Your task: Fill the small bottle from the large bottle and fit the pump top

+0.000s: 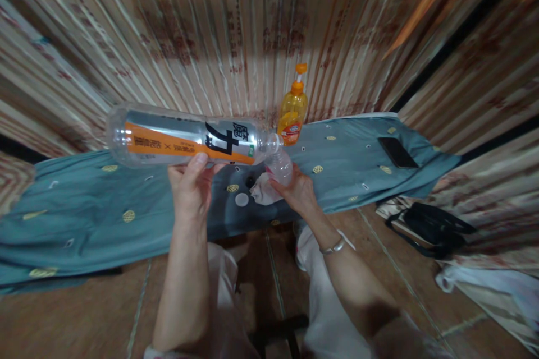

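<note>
Left hand point(191, 185) grips the big bottle point(185, 137) sideways, fingers curled under it, neck tipped into a small clear bottle point(280, 167). Right hand point(297, 190) wraps that one, fingertips hidden behind crumpled tissue point(263, 190). Beyond, a cap point(241, 199) on the blue-clothed bench point(84, 207), an orange pump bottle point(293, 109), a blurry dark phone point(397, 152).

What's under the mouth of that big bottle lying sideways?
The big bottle, in the left hand, tips over a small clear container held by the right hand. Its contents cannot be made out.
</note>
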`<state>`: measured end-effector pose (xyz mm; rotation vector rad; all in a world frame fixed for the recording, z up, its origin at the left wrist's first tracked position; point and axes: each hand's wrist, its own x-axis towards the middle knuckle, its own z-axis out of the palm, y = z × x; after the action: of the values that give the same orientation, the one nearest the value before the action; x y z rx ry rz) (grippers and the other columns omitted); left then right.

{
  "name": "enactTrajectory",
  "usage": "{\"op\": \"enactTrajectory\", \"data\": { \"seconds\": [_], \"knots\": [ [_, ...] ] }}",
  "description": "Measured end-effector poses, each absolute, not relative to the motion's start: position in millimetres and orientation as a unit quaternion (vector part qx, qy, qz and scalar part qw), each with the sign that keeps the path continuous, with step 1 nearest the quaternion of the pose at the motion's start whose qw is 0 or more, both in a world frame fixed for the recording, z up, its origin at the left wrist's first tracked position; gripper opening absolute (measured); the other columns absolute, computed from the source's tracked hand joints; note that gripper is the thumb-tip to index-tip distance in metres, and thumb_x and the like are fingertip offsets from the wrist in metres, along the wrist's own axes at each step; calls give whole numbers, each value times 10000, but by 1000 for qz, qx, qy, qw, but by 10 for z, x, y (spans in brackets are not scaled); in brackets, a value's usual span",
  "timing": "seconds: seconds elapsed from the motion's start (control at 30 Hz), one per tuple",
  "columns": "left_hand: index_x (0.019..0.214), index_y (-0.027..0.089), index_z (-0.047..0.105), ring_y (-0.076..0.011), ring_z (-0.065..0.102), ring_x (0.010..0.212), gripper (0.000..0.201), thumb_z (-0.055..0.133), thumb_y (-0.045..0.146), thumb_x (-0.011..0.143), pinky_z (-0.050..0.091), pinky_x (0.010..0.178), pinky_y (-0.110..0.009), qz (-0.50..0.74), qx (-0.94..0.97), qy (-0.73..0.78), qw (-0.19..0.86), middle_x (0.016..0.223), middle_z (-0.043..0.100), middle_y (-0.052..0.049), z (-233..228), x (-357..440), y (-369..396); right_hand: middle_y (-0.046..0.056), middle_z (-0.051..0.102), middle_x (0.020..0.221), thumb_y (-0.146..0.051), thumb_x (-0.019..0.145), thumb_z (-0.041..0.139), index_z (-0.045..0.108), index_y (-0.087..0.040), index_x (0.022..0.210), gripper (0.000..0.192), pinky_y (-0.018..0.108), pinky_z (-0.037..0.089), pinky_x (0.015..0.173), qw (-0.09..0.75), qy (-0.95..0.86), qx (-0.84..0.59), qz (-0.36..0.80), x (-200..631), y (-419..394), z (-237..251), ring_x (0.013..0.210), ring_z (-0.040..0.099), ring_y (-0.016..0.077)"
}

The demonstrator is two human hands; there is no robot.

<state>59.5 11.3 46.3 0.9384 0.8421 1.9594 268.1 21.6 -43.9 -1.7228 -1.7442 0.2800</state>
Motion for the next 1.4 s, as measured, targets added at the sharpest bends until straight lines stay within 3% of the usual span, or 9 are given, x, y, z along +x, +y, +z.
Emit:
{"op": "enactTrajectory", "data": {
  "seconds": [0.27,0.7,1.07,1.23,1.4],
  "knots": [
    [839,223,685,-180,697,650,427,938,390,538,645,575,-301,772,370,331,396,756,718,-6,450,596,115,145,801,1016,-431,803,799,608,-133,1252,572,348,585,815,334,-671,-652,114,2689,217,-430,972,779,304],
    [921,222,684,-192,704,658,461,929,404,575,640,582,-305,769,385,327,392,730,685,6,449,602,110,142,801,1015,-438,798,800,606,-136,1260,585,354,583,813,325,-665,-661,119,2685,210,-413,975,775,307],
    [866,228,693,-182,700,640,439,940,389,542,647,569,-296,768,379,333,394,747,713,1,476,605,104,158,801,1029,-442,802,805,607,-113,1268,604,355,590,826,312,-663,-669,123,2672,198,-357,983,778,311],
    [775,205,665,-158,677,582,439,961,378,500,640,545,-269,772,364,326,405,659,687,20,495,619,103,162,801,1035,-441,800,817,607,-104,1279,621,357,602,832,312,-665,-669,118,2671,197,-361,984,784,315],
    [835,209,675,-183,704,632,443,946,388,534,647,565,-290,772,374,322,401,724,722,2,485,624,104,152,804,1026,-431,805,809,617,-119,1252,577,347,602,826,312,-666,-667,119,2672,197,-366,979,786,310]
  ]
}}
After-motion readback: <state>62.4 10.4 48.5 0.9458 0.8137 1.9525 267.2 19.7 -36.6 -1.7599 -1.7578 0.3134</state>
